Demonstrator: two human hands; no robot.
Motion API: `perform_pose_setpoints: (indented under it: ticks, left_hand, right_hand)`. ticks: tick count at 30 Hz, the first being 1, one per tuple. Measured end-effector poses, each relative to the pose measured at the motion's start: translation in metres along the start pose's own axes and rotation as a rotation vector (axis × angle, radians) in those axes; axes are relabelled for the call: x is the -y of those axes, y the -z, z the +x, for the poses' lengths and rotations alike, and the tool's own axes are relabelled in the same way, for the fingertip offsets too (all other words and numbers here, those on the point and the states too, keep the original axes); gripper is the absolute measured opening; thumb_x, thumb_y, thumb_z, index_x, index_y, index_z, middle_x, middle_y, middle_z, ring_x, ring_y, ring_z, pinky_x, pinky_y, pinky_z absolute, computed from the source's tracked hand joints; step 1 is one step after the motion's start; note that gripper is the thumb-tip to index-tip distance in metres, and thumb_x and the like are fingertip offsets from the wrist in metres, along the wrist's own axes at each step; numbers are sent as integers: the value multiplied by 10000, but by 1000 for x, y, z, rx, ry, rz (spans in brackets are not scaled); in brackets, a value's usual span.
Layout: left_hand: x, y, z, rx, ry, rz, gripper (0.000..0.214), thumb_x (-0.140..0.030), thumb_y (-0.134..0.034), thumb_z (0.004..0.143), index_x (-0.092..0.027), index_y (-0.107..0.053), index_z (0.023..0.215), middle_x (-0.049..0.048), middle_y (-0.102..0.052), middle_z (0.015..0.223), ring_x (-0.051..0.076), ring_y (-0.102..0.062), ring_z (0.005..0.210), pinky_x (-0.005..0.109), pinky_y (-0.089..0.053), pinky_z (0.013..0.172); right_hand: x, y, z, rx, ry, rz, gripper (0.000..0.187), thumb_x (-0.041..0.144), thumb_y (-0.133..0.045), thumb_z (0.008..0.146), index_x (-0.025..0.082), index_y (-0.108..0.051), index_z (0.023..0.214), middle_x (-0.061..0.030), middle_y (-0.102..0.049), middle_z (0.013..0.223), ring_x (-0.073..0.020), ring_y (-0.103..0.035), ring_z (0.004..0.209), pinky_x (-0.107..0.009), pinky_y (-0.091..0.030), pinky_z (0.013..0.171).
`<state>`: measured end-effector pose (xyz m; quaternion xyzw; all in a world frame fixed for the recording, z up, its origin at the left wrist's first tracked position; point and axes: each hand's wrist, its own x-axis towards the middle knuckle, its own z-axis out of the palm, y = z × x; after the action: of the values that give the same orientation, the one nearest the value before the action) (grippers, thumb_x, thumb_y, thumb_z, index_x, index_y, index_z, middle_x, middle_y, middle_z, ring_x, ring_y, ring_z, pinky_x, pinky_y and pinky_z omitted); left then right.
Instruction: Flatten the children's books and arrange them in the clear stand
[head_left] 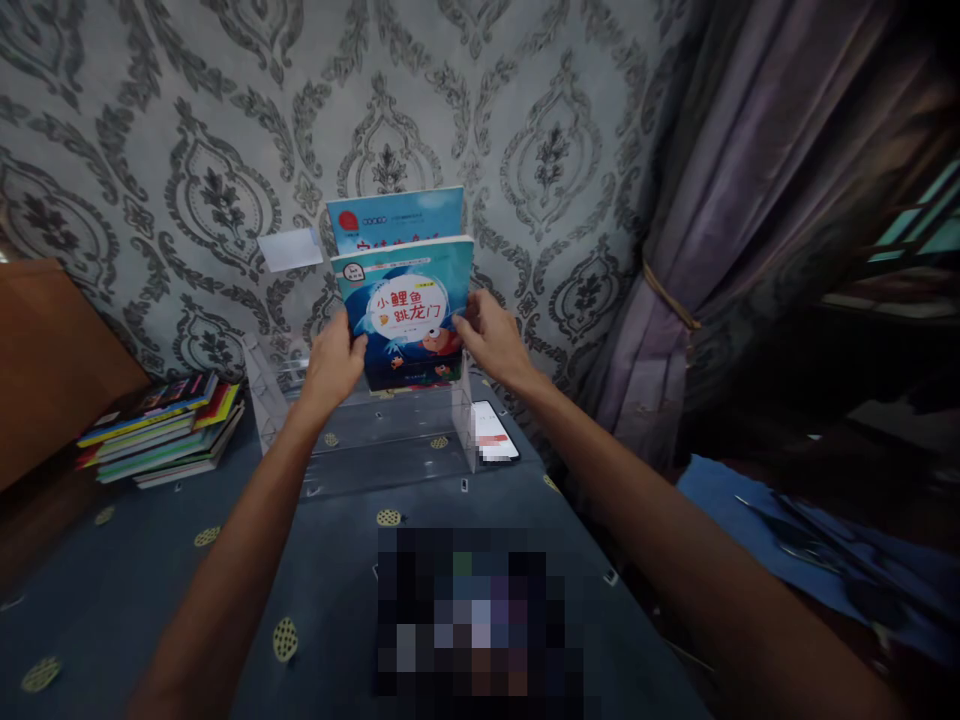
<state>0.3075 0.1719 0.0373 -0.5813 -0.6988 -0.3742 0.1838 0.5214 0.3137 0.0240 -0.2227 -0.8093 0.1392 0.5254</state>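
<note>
Gripping a blue children's book (405, 315) by its two side edges, the left hand (335, 362) and the right hand (489, 338) were each closed on it, thumbs over the front cover, fingers hidden behind. The book stood upright, cover toward the camera, its bottom edge down inside a clear acrylic rack (375, 430) set near the far edge of the tabletop (225, 560), against the patterned wall. A second blue book (396, 217) stood directly behind it in the same rack, its top showing above; whether the two covers touched could not be told. A phone (495, 432) lay flat just beside the rack's right end, screen lit. A stack of books (161, 428) sat well apart toward the left edge of the tabletop. A small clear card (289, 249) showed upper left of the rack, its mounting unclear. A curtain (750, 200) hung at right. Risks, as judged: the rack was light-looking and transparent, its slot walls hard to see, so the book's lower edge could catch a divider or miss the slot and tip forward once released. Uneven pressure from either hand could skew the book against the one behind and knock that over. A shove on the rack could slide it into the phone, which lay close to the right edge of the tabletop.
</note>
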Motion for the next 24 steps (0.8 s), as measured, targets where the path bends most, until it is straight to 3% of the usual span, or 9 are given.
perform_pose_setpoints:
  ticks: [3,8,17,24]
  left_hand:
    - [-14,4,-7,59,88,190,232,-225,-517,948,-150,-516,1168,140,-699,1083,323,-674,1096,463,-524,975]
    - [-28,5,-15,95,192,285,315,-284,-462,995,-102,-449,1252,180,-711,1023,340,-707,1024,437,-536,907]
    - [-28,-4,-20,83,185,302,244,-283,-396,1040,-126,-444,1222,186,-726,1029,313,-734,971,365,-539,797]
    - [-31,-8,-18,69,198,266,166,-216,-420,1027,-134,-502,1147,180,-707,1132,292,-720,1029,347,-538,838]
  right_hand:
    - [-4,-3,-7,0,-20,-44,160,357,-550,923,217,-563,1001,-79,-688,898,-246,-647,827,-401,-523,801]
    - [-9,-5,-21,25,-87,-28,190,308,-536,887,196,-589,1030,-75,-699,880,-233,-655,787,-390,-524,775]
    - [-13,-20,-36,-58,-64,-19,336,290,-509,897,159,-659,1167,-140,-698,1043,-269,-666,936,-415,-548,834]
    - [-12,-29,-42,-106,-58,-79,382,257,-466,924,183,-675,1235,-113,-659,985,-260,-634,859,-404,-542,801]
